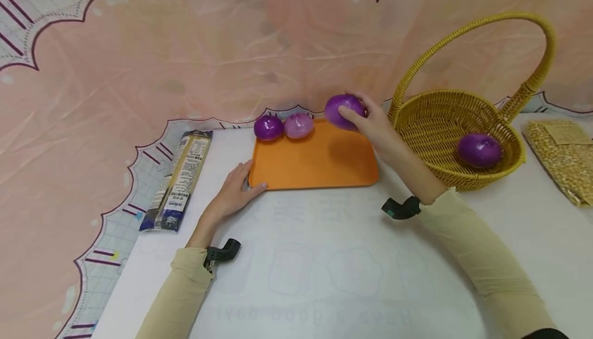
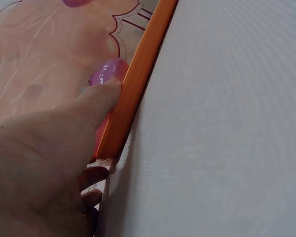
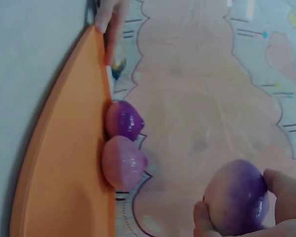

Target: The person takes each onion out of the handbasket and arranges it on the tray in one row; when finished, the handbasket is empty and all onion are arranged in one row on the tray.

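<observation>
Pink printed cloth (image 1: 185, 71) spreads beyond the white tabletop (image 1: 306, 277), its scalloped border showing along the far and left edges. On the right stands a yellow woven basket (image 1: 431, 118) with a tall arched handle, and near the middle lies a shallow orange tray (image 1: 306, 164), its long side facing the person. To the right of the basket is a clear bag of yellow grains (image 1: 556, 161), partly cut off by the frame; well to the left of the tray a long, dark-ended packet (image 1: 178, 182) lies at a slant. At the tray's near left corner, the left hand (image 1: 231, 190) is spread and relaxed, its thumb touching the near rim and its fingers beside the left end. The right hand (image 1: 370, 118) curls around a large purple onion (image 1: 340, 111), which appears over the tray's far right part and, in the right wrist view, is apart from it. Another purple onion (image 1: 480, 150) rests inside the basket, toward its right side. Smaller still, a dark onion (image 1: 268, 128) and a paler onion (image 1: 298, 125) sit side by side at the tray's far left.
</observation>
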### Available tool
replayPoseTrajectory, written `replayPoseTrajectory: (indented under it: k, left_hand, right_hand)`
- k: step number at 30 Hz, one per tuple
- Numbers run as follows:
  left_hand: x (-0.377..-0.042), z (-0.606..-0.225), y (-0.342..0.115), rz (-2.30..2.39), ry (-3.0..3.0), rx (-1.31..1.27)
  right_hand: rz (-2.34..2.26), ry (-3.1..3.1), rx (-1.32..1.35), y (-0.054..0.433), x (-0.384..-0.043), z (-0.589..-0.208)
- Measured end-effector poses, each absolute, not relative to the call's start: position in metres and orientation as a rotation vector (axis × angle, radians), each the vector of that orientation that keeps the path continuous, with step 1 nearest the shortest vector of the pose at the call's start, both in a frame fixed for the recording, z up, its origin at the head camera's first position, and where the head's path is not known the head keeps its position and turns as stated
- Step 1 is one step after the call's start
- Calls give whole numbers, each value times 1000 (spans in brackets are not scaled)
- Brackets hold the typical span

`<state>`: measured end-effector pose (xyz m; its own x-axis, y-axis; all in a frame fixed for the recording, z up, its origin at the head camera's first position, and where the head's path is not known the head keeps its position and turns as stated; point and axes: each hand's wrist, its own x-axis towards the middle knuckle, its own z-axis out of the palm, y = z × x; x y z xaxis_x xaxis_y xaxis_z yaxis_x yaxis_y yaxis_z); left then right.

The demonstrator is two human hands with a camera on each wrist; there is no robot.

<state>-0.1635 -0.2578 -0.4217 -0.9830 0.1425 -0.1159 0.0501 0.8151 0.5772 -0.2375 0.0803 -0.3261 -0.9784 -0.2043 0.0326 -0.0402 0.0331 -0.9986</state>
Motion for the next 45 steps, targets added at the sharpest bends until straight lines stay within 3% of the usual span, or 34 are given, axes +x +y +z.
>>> replayPoseTrajectory:
  k: [5, 17, 45]
  left_hand:
    - [-164, -422, -259, 903, 2844, 146]
    - [-163, -422, -257, 912, 2840, 138]
    - [-163, -420, -256, 921, 2846, 158]
  right_hand:
    - [-2281, 2047, -159, 63, -259, -337]
    - [-1987, 2466, -86, 43, -299, -366]
    - [-1728, 2628, -39, 30, -311, -384]
